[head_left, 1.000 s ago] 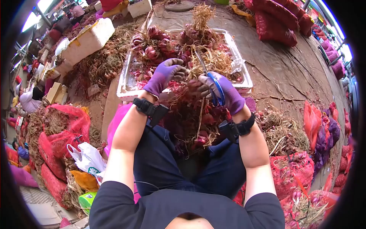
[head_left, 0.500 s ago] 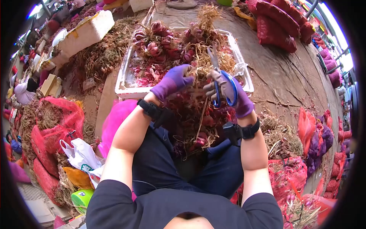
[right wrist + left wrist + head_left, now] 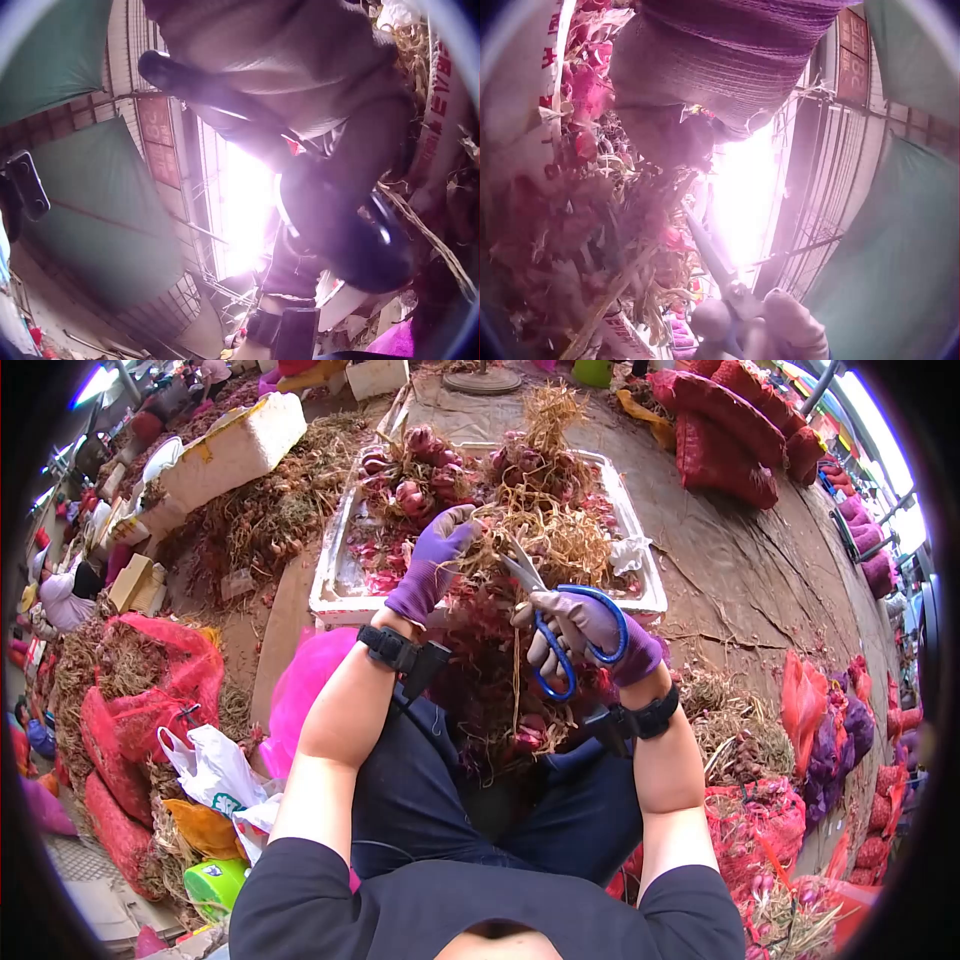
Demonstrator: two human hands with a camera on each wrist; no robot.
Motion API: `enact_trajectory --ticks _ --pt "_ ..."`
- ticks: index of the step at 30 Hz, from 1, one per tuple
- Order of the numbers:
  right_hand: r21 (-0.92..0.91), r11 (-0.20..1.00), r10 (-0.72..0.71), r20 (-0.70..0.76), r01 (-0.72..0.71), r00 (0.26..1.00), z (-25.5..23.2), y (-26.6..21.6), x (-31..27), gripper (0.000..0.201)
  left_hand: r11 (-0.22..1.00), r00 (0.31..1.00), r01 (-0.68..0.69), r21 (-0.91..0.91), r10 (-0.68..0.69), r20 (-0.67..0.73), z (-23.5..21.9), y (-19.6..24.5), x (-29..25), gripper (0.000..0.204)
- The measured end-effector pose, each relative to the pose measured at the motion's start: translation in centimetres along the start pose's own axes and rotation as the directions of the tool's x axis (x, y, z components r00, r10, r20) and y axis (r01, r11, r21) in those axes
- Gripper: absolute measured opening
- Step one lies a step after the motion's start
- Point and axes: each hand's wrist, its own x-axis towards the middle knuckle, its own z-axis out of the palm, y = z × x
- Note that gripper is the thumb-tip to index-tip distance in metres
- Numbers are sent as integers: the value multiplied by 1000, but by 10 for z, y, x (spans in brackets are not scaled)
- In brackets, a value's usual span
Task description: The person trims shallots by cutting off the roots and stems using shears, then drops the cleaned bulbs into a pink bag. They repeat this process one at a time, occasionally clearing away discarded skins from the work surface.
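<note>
Blue-handled scissors [image 3: 524, 571] up by the dry stalks [image 3: 486, 548]

Right hand [image 3: 588, 625]: fingers curled round the handles. Left hand [image 3: 437, 555]: fingers pinching stalks near the blade tips. Red bulbs [image 3: 412, 498] sit in the white foam tray [image 3: 345, 604] ahead. For a clean cut, I'd hold stalks taut, fingertips clear of the blades, and snip without nicking bulb skin.

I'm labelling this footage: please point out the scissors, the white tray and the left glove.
Scissors [image 3: 529, 575]: head view, on the blades.
White tray [image 3: 350, 604]: head view, on its near rim.
Left glove [image 3: 428, 567]: head view, back of hand.
</note>
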Motion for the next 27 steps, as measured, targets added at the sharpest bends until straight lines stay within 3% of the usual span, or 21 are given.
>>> enact_trajectory --ticks 3,7,11,13,15,16,17,19,21,22,23,25,27 --pt "-48 998 34 15 -34 999 5 2 6 45 993 997 -74 89 76 -16 2 -2 3 45" --pt "114 993 42 -104 -30 994 2 17 19 48 925 979 -202 323 199 43 8 1 1 45" --pt "252 964 -70 -88 91 994 7 20 29 51 989 997 -31 144 20 78 20 15 -10 43" --pt "-28 989 -148 -237 146 960 12 17 23 51 978 992 -74 196 52 115 15 18 -11 42" --pt "3 996 -88 -301 93 949 6 15 28 45 992 973 109 -69 -92 209 5 21 -13 43" --pt "-68 996 -81 -325 62 942 7 9 23 42 970 945 225 -91 -195 264 -2 29 -12 44" --pt "-136 990 -76 -350 29 934 8 4 18 39 944 958 242 -226 -195 210 -8 21 -6 43" --pt "-78 997 -37 -365 9 930 12 0 15 35 869 943 320 -376 -329 43 -16 17 -3 28" --pt "-144 990 -63 -410 4 910 12 -1 14 38 702 938 342 -625 -301 174 -36 27 0 24" --pt "-51 990 -138 -308 129 941 -3 11 20 52 738 966 256 -624 -172 194 -47 24 2 22" --pt "-51 989 -146 -308 137 940 -16 21 24 52 742 966 256 -619 -168 197 -50 20 4 22" --pt "255 961 -118 29 107 993 -27 22 27 70 844 996 -9 -535 -37 -76 -47 19 5 25" --pt "215 971 -131 119 103 984 -17 18 23 81 862 994 -81 -500 34 -102 -40 24 3 32"
